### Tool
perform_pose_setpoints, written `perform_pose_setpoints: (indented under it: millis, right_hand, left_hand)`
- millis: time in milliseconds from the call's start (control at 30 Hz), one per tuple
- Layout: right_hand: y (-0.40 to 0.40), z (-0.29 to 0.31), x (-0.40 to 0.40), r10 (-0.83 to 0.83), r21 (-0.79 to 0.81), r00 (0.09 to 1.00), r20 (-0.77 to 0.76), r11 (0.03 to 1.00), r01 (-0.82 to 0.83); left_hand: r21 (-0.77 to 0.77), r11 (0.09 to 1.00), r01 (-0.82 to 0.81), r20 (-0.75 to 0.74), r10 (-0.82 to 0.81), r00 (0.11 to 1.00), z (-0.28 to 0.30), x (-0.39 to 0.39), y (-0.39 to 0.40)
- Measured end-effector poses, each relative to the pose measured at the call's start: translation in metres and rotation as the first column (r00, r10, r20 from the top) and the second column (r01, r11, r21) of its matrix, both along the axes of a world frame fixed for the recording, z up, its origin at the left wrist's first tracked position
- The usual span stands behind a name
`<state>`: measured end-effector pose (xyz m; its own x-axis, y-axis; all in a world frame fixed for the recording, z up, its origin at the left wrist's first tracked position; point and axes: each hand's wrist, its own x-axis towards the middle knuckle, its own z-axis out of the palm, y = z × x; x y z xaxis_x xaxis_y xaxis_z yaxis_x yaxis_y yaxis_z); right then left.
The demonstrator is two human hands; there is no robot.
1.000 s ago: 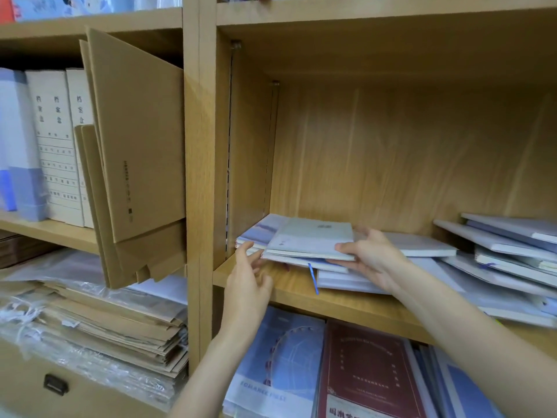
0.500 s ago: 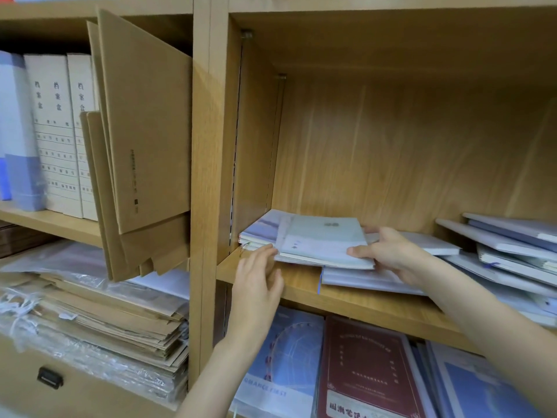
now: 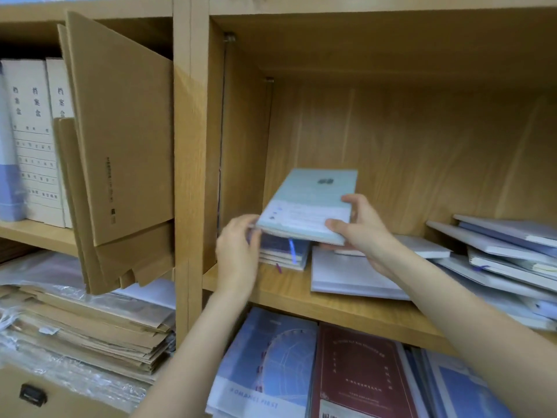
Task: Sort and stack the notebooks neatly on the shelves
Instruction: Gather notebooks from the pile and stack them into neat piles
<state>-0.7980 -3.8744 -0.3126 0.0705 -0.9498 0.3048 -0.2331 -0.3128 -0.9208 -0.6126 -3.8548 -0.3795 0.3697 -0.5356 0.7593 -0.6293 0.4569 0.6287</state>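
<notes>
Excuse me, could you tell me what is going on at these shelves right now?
A person is tidying notebooks in a wooden shelf compartment. The right hand grips a pale green notebook, tilted up off a small stack at the compartment's left side, while the left hand touches that stack's edge. More notebooks lie in a loose, uneven heap further right, not yet stacked.
</notes>
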Motion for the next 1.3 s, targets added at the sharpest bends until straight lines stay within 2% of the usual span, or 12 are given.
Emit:
perform_pose_setpoints:
  millis: [133,333,400,533,600,700,800,933,1000,1067,1167,1300]
  right_hand:
    - [-0.017,0.01,0.007,-0.084,-0.054,0.972,-0.22,0.996,0.074]
    - [-0.01,0.011,-0.055,-0.055,0.196,0.955,0.292,0.981,-0.003]
    - [-0.01,0.01,-0.067,-0.031,0.217,0.917,0.398,0.974,-0.061]
    - [-0.012,0.005,-0.057,-0.037,0.257,0.843,0.536,0.959,-0.121]
    - [-0.013,0.003,-0.051,-0.032,0.264,0.85,0.526,0.956,-0.128]
    - [-0.013,0.005,-0.054,-0.018,0.258,0.869,0.495,0.958,-0.127]
    - [-0.015,0.018,-0.074,-0.028,0.167,0.846,0.533,0.983,-0.073]
    - [-0.014,0.034,-0.108,-0.115,0.118,0.919,0.376,0.99,0.076]
    - [-0.015,0.03,-0.121,-0.152,0.162,0.939,0.307,0.981,0.106]
    - [-0.019,0.022,-0.129,-0.214,0.147,0.976,0.026,0.967,0.208]
    - [-0.027,0.015,-0.14,-0.287,-0.051,0.796,-0.533,0.95,0.308]
    - [-0.012,0.021,-0.14,-0.272,-0.214,0.585,-0.764,0.962,0.169]
  left_hand:
    - [0.118,0.979,-0.165,0.181,0.142,0.973,0.0,0.012,-0.016]
    - [0.114,0.992,-0.045,0.495,-0.018,0.869,-0.02,-0.019,-0.018]
    - [0.201,0.98,0.001,0.488,-0.101,0.867,-0.012,-0.033,-0.023]
    - [0.365,0.896,0.253,0.283,-0.366,0.887,0.001,-0.04,-0.023]
    - [0.409,0.903,0.128,0.416,-0.309,0.855,0.0,-0.032,-0.02]
    - [0.3,0.937,-0.18,0.67,-0.073,0.738,-0.002,-0.01,-0.019]
    - [0.262,0.922,-0.285,0.692,0.026,0.722,-0.002,0.017,-0.014]
    - [0.383,0.819,-0.427,0.758,-0.014,0.652,0.009,0.015,-0.015]
    - [0.471,0.822,-0.32,0.68,-0.107,0.725,0.015,-0.004,-0.015]
    - [0.476,0.877,-0.071,0.591,-0.259,0.764,0.017,-0.033,-0.008]
    - [0.515,0.834,0.196,0.585,-0.509,0.631,0.012,-0.077,0.008]
    - [0.484,0.867,0.118,0.696,-0.463,0.549,0.011,-0.094,0.004]
